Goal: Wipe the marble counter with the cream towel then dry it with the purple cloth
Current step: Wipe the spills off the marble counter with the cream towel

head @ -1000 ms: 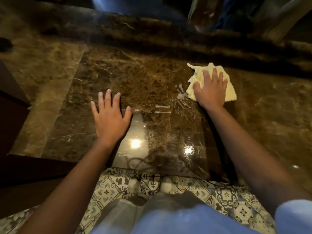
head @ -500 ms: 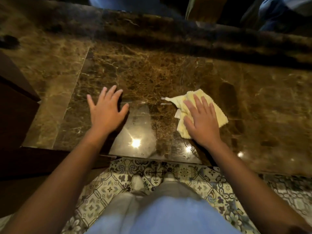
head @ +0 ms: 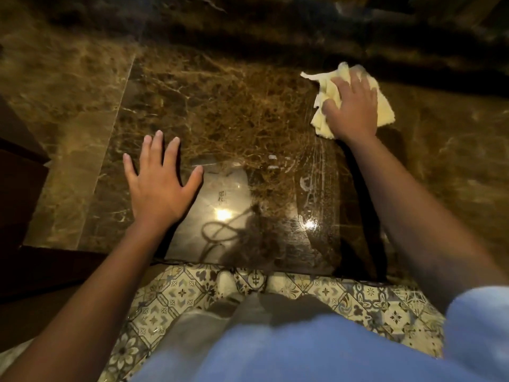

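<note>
Since half a second ago the right hand [head: 351, 108] has carried the cream towel [head: 327, 91] away from the near edge of the marble counter [head: 220, 106] to its far side, leaving faint wet streaks [head: 316, 172] on the stone nearer the body. That hand lies palm-down on the bunched towel with fingers loosely spread, pressing rather than gripping; the towel's long axis runs slantwise, one corner pointing far-left past the fingertips. The left hand [head: 159, 186] rests flat, fingers splayed and holding nothing, well apart to the left.
</note>
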`<state>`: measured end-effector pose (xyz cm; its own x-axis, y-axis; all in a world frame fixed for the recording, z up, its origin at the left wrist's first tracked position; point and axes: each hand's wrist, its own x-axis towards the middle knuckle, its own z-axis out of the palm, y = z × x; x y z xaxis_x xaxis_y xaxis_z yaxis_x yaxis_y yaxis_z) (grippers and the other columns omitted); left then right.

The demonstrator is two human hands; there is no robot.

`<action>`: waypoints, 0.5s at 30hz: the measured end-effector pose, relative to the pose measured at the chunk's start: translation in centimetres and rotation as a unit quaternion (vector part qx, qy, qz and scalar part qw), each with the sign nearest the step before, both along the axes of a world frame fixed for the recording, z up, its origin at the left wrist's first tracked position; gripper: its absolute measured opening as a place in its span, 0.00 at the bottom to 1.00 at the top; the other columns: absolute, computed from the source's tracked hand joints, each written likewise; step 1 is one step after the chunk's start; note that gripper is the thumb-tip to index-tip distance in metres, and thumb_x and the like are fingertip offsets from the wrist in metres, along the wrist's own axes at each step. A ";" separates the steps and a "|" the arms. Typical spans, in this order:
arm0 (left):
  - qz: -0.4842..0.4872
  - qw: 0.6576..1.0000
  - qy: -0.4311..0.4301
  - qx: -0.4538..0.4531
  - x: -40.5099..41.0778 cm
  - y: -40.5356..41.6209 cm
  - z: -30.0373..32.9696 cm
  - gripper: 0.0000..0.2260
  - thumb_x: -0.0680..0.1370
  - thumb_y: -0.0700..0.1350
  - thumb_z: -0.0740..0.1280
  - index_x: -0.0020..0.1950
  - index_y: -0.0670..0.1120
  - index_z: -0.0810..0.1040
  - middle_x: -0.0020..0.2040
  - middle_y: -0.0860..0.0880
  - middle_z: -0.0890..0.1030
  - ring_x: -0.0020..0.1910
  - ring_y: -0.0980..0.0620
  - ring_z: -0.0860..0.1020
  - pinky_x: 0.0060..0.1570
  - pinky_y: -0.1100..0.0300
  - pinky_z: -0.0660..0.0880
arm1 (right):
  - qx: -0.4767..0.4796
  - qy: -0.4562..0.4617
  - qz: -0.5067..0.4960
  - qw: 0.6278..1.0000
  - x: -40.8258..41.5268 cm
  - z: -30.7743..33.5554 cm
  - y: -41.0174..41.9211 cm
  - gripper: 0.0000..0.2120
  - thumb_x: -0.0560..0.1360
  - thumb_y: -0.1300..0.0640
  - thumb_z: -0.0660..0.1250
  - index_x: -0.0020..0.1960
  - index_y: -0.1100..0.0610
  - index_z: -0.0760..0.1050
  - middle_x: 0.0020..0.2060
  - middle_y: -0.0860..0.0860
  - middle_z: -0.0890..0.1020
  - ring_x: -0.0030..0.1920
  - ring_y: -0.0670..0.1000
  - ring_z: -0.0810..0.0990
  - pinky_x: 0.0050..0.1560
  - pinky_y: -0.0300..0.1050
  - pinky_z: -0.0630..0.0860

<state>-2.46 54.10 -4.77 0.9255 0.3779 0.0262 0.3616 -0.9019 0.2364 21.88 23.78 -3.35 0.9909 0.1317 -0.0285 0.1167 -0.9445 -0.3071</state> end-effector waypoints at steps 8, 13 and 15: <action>-0.002 1.000 -0.011 -0.008 -0.3 0.0 0.2 0.34 0.80 0.67 0.54 0.81 0.50 0.63 0.84 0.44 0.58 0.84 0.45 0.52 0.79 0.34 0.47 | 0.204 0.079 0.094 0.971 -1.1 1.7 4.8 0.20 0.70 0.63 0.66 0.60 0.51 0.84 0.71 0.55 0.77 0.72 0.53 0.73 0.72 0.42 0.65; -0.003 1.000 -0.017 -0.014 -0.4 0.1 -0.1 0.33 0.80 0.66 0.56 0.80 0.50 0.64 0.84 0.44 0.59 0.84 0.45 0.53 0.79 0.35 0.46 | 0.242 0.092 0.178 0.949 -10.2 1.0 2.6 0.17 0.69 0.66 0.68 0.53 0.52 0.86 0.66 0.56 0.81 0.72 0.54 0.74 0.77 0.58 0.63; -0.003 1.000 -0.015 -0.015 -0.4 0.1 -0.1 0.32 0.81 0.66 0.56 0.81 0.50 0.63 0.84 0.44 0.59 0.84 0.45 0.53 0.79 0.35 0.46 | 0.254 0.082 0.190 0.945 -13.9 0.3 1.3 0.17 0.68 0.67 0.69 0.51 0.52 0.87 0.64 0.55 0.82 0.72 0.52 0.75 0.78 0.58 0.61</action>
<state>-2.86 54.24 -4.90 0.9267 0.3734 0.0424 0.3486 -0.8963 0.2742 8.02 25.06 -3.01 0.8576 0.5141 -0.0151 0.3286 -0.5703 -0.7529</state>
